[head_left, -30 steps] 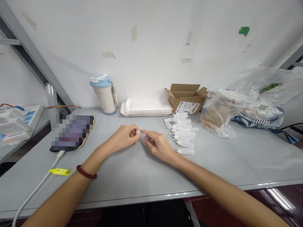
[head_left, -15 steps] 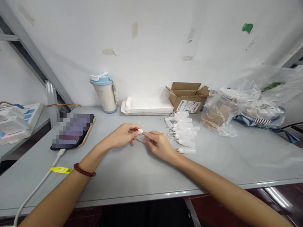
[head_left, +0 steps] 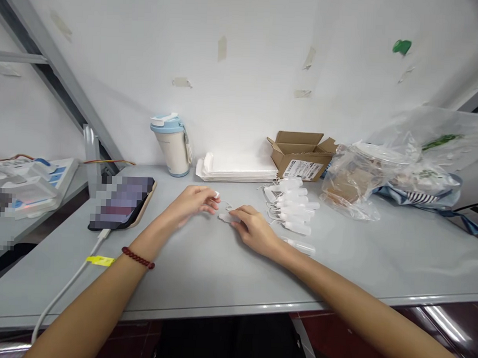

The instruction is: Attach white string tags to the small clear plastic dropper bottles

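Observation:
My left hand (head_left: 193, 201) hovers just above the grey table (head_left: 220, 272), fingers pinched on a small white cap (head_left: 217, 195). A red bead bracelet (head_left: 137, 257) sits on that wrist. My right hand (head_left: 255, 232) rests on the table with curled fingers, its fingertips gripping a small white piece with a thin string (head_left: 224, 216). The two hands are a little apart. Just right of my right hand lies a pile of small white bottles with string tags (head_left: 293, 207).
A phone (head_left: 122, 203) on a white cable (head_left: 66, 288) lies at the left. Along the back stand a blue-lidded cup (head_left: 172, 145), a stack of white sheets (head_left: 237, 169) and an open cardboard box (head_left: 300, 155). Plastic bags (head_left: 392, 168) fill the right.
My hands, joined on one small white item before, have come apart. The left hand drew back left with the cap, and the right lowered its piece onto the table.

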Demonstrator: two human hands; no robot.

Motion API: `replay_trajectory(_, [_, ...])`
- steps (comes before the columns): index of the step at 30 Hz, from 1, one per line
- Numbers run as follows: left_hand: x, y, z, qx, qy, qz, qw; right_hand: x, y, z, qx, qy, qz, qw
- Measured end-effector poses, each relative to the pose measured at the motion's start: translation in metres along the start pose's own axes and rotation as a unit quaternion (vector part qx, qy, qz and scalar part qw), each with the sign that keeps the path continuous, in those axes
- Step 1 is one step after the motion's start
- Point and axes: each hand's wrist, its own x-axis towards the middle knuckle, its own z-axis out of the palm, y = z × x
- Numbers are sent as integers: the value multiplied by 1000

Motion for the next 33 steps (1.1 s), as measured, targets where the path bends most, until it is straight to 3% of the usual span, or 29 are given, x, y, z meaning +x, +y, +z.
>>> replay_trajectory(3, [3,-2,3,-149,-9,2,989,1,4,-4,-13,34,23,999])
replay_trajectory(5, [5,-6,5,-168,-8,-4,986,2,7,-6,-25,53,52,997])
replay_trajectory(7, [7,-12,10,-89,8,-9,996,3,8,-8,-37,55,79,995])
replay_trajectory(9, [9,-18,15,65,36,23,997,3,8,-9,-46,41,95,994])
replay_trajectory(12, [11,-24,23,268,60,104,956,3,7,-8,-53,19,101,993])
replay_trajectory(14, [12,-25,26,327,57,125,935,3,7,-7,-52,12,102,993])
replay_trajectory(23, [8,-27,28,338,59,155,926,4,6,-5,-37,10,118,992])
replay_trajectory(33, [-1,-31,37,397,77,265,876,5,5,-6,-23,22,118,992])
